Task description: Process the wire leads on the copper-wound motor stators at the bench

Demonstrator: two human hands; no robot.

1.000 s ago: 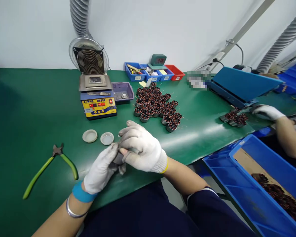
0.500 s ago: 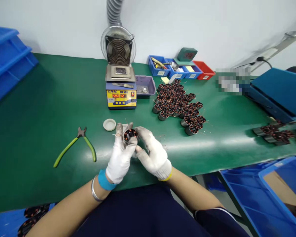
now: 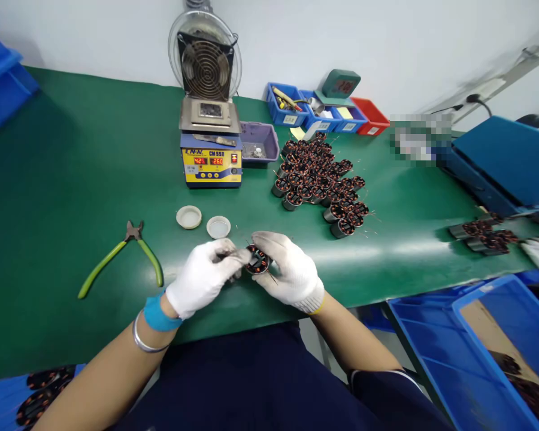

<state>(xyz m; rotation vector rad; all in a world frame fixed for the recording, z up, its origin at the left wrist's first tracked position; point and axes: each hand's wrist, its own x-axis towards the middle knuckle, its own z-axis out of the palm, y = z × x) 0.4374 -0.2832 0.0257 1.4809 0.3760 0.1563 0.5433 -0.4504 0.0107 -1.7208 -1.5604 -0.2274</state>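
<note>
In my gloved right hand [image 3: 291,269] is a motor stator [image 3: 263,263], a short metal cylinder with copper windings and thin wire ends sticking out. The fingers wrap around its right side. Beside its left rim, my gloved left hand [image 3: 206,275] has its thumb and fingers pinched together. Whatever they grip, perhaps a wire end, is too small and blurred to make out. Two small white dishes, a left one [image 3: 189,217] and a right one [image 3: 218,227], lie just beyond my hands. Green-handled cutting pliers [image 3: 135,231] rest to the left with jaws pointing away.
A solder pot [image 3: 212,161] with a fan behind it stands at the back, beside a purple tray [image 3: 273,146]. Many stators [image 3: 312,170] cluster to the right. Behind them are small bins [image 3: 282,114] and a clock [image 3: 341,84]. A blue crate [image 3: 431,347] sits lower right.
My left hand has moved from holding the stator to pinching at its left rim. The stator now sits in my right hand, and the view has shifted slightly.
</note>
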